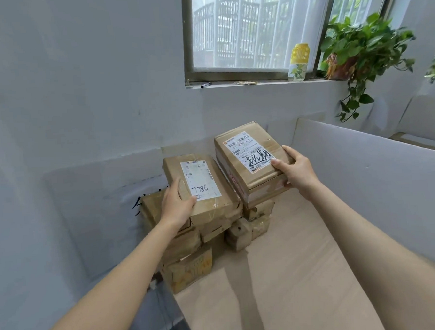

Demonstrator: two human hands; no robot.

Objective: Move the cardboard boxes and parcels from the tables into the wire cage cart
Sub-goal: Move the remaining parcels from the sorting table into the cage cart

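Two cardboard parcels top a pile of boxes against the wall. The left parcel (pixel 202 188) carries a white label marked 7786, and my left hand (pixel 177 204) grips its near left corner with the thumb on top. The right parcel (pixel 249 158) has a barcode label with black handwriting and sits tilted; my right hand (pixel 296 169) holds its near right corner, thumb on the label. Several smaller battered boxes (pixel 191 262) lie stacked beneath both. The wire cage cart is out of view.
The pile stands on a pale wooden surface (pixel 292 274) with a white panel (pixel 375 171) along its right side. A windowsill above holds a yellow-capped bottle (pixel 298 62), a potted trailing plant (pixel 352 57) and a pen (pixel 206 85).
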